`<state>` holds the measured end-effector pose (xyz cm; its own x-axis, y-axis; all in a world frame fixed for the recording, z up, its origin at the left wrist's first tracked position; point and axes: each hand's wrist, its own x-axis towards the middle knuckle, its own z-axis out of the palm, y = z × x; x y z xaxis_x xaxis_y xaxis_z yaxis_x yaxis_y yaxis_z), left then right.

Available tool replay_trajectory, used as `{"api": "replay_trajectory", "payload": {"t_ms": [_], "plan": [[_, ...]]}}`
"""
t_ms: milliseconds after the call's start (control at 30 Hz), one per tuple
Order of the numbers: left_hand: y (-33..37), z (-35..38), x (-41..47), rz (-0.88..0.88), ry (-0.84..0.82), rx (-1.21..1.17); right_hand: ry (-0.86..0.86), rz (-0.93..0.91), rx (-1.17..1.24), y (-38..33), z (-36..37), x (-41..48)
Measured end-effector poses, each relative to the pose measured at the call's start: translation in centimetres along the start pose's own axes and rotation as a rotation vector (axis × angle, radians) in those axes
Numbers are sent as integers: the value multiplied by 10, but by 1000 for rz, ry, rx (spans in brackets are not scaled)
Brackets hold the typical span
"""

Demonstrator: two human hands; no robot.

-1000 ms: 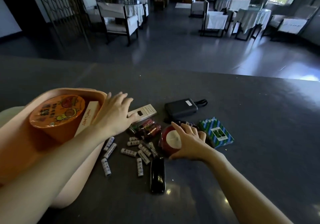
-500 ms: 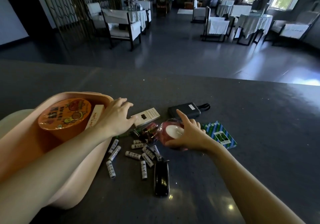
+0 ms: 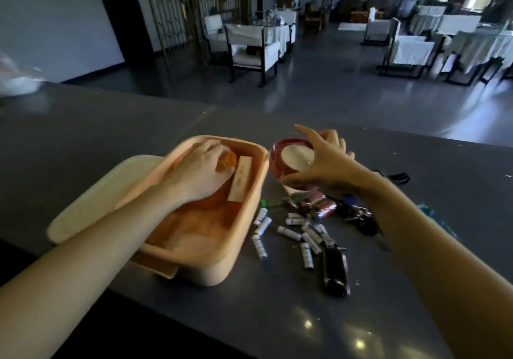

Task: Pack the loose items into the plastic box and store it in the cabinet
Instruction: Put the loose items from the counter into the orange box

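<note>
**dustbin_dan:** ok, where's everything sitting?

**mopsy:** It's all on a big dark grey counter (image 3: 319, 328). The peach plastic box (image 3: 244, 219) is on the left part of it, open. Its cream lid (image 3: 91, 206) lies flat at the box's left side, tucked partly under it.

**dustbin_dan:** and the hands?

**mopsy:** The left hand (image 3: 200, 169) is down inside the box, fingers and thumb curled round an orange tub (image 3: 226, 161). A slim cream carton (image 3: 240, 178) leans on the inside right wall beside it. The right hand (image 3: 324, 161) has its fingers spread wide, gripping a red tub (image 3: 291, 158) with a white top. The tub is tilted and off the counter, just beside the box's far right corner.

**dustbin_dan:** loose stuff?

**mopsy:** A black case (image 3: 334, 271) sits right of the box, near the front. Small white batteries (image 3: 288, 232) are scattered between it and the box.
</note>
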<state>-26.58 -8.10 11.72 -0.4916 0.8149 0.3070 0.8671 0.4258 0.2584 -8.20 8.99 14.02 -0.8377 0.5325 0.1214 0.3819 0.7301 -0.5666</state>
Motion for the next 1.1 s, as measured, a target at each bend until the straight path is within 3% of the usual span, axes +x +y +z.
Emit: {"api": "replay_trajectory", "payload": {"t_ms": [267,367,567,767,967,1100], "plan": [[-126,-27,-25,-105,-85,-115,-13,-10,-40,-90,80,39],[-146,-20,-33,16,-70,-149,-66,37,-65,-109,112,42],[-156,-13,-26,111,-168,-221,-138,117,-112,-128,144,25],[-150,-8,-23,101,-123,-172,-276,125,-162,-134,155,2],[-150,-7,-25,90,-99,-204,-542,198,-174,-128,160,-4],[-150,-7,-25,91,-118,-177,-474,250,3,-132,158,4]]}}
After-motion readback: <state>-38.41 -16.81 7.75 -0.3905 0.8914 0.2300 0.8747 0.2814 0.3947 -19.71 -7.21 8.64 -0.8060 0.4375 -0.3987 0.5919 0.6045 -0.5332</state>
